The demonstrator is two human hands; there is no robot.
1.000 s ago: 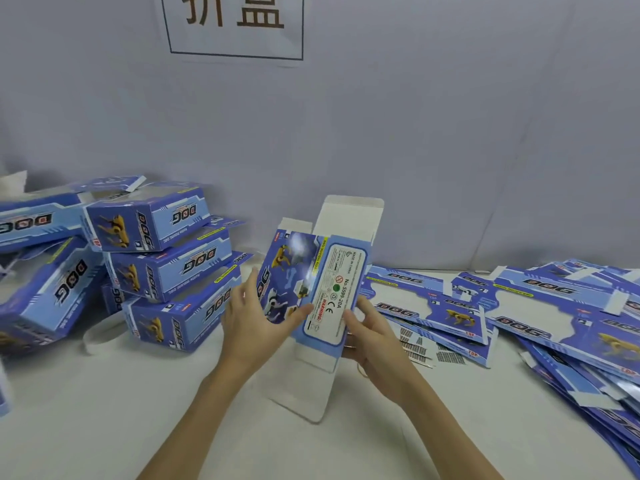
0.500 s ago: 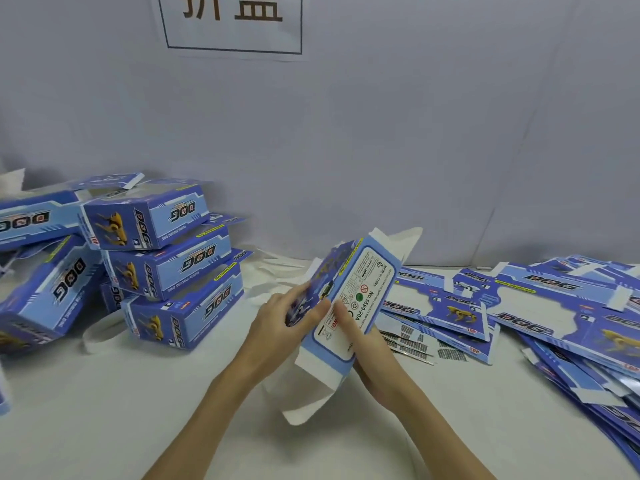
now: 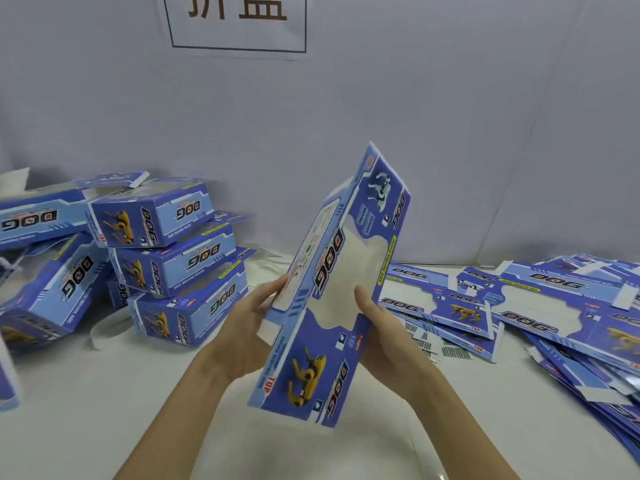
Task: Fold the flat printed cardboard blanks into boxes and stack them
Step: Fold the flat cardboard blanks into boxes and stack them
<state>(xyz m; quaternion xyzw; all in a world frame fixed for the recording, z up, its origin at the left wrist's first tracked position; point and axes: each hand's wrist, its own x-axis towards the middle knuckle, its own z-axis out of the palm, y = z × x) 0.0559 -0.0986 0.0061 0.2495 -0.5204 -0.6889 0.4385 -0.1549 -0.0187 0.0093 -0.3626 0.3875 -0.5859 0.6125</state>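
Both hands [image 3: 249,327] grip a blue half-opened windowed blank [image 3: 332,289]

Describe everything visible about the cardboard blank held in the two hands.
The cardboard blank is thin printed card, blue and light blue, with "DOG" lettering, a yellow robot dog near its lower end beside the word "TOP", and a white robot dog near its upper end. A large irregular window is cut through its middle. It stands on end, tilted, held above the white table, only partly opened. The left hand grips its left edge; the right hand grips its right edge, thumb at the window.
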